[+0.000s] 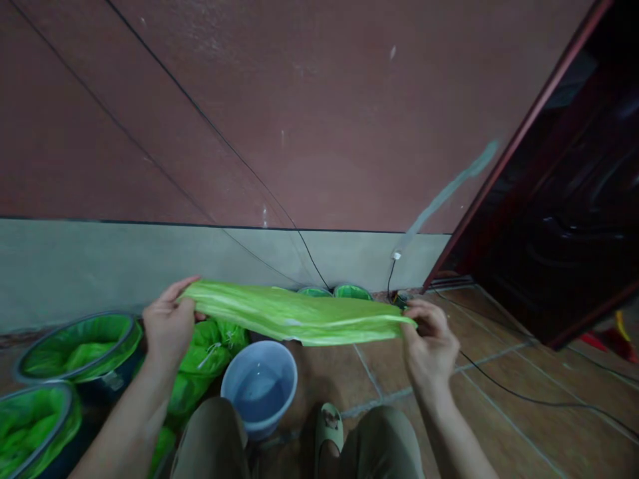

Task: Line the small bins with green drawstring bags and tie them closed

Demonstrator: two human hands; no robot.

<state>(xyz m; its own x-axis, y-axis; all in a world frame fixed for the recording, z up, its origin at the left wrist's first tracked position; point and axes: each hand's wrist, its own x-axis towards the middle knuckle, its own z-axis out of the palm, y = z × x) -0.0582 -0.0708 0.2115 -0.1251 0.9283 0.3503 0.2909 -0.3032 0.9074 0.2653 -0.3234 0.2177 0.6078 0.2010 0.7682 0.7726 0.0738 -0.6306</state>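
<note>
A bright green plastic bag (294, 316) is stretched flat between my two hands, in front of my knees. My left hand (170, 322) pinches its left end, thumb on the near side. At the opposite end, my right hand (430, 336) grips the bag's corner between thumb and fingers. The bag sags slightly along its middle and partly covers the floor and some green-lined bins behind it. Below its left half stands a pale blue bucket (259, 386), which looks to have water in it.
Bins lined with green bags (127, 332) stand at the left, with tied green bags (207, 359) beside the bucket. A black cable (529, 398) crosses the tiled floor (492, 432) at the right. A dark red door (564, 226) stands at the far right, beside the wall.
</note>
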